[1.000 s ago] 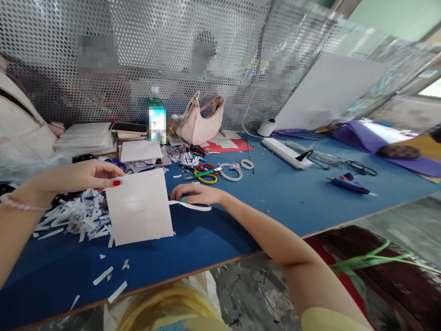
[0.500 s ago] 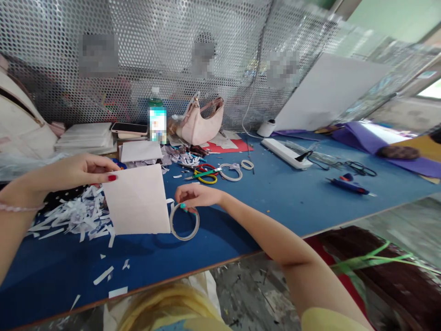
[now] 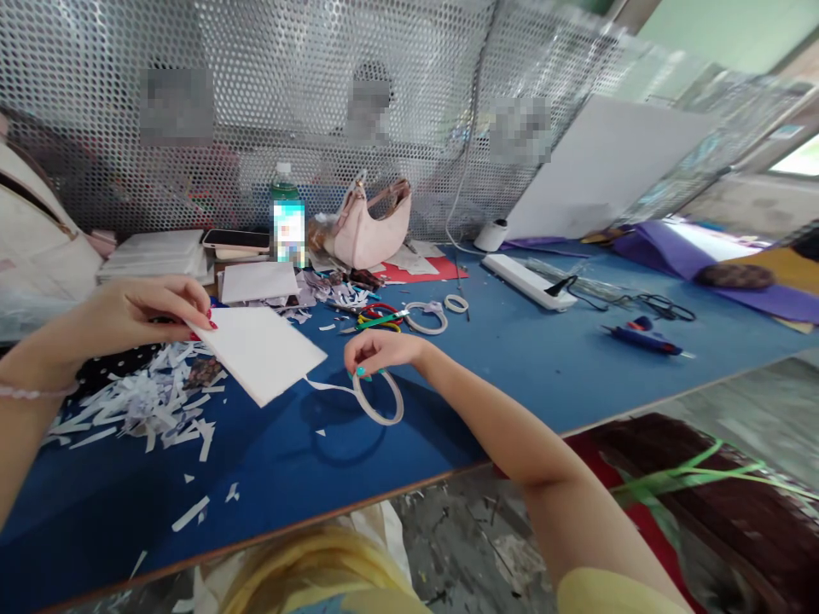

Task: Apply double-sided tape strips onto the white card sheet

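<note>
My left hand [image 3: 144, 311] pinches the far left corner of a white card [image 3: 259, 351] and holds it tilted above the blue table [image 3: 512, 375]. My right hand [image 3: 382, 350] holds a thin roll of tape [image 3: 379, 397] by its top, lifted off the table. A strip of tape [image 3: 329, 386] runs from the roll to the card's right edge. Both hands are over the middle left of the table.
White paper scraps [image 3: 137, 405] lie piled under my left hand. Behind are scissors [image 3: 377, 319], two more tape rolls [image 3: 427, 317], a bottle [image 3: 287, 223], a pink bag [image 3: 371, 226], a phone [image 3: 238, 240], a power strip [image 3: 528, 283] and a perforated metal screen [image 3: 320, 102]. Purple sheets [image 3: 678, 256] lie far right.
My right hand lifted the tape roll off the table and moved it right, drawing out a strip. My left hand tipped the card from upright to nearly flat.
</note>
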The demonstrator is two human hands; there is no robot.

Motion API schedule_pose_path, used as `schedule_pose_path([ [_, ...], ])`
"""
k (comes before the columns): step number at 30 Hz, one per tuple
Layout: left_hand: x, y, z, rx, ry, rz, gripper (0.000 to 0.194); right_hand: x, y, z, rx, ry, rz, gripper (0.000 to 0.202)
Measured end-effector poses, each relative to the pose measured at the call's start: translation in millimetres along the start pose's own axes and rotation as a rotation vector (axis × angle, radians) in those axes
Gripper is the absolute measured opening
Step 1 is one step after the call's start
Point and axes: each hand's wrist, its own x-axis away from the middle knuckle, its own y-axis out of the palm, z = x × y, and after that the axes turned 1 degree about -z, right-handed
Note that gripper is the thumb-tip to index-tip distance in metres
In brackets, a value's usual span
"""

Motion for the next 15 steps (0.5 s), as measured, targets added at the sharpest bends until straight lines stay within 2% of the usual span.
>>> schedule_pose_path([
  [2,-1.6,4.8,-4.5,-0.048,0.043,-0.046,0.023,4.2,-5.8,-0.5,0.015,0.023,-0.029,0.049],
  [4,-4.0,11.4,-11.4,-0.1,0.034,-0.143,0.022,7.8,-9.9,-2.2,0.035,0.05,-0.056,0.046],
  [10,-9.5,29.1,-23.5,-0.179,-0.045,-0.543,0.028,9.8,-7.8,-10.6,0.101,0.128,-0.122,0.04],
  [15,-7.9,40.8,-25.5,-0.251,-0.121,-0.665,0.032,4.9,0.0,-15.7,0.284,0.16,-0.161,0.042],
])
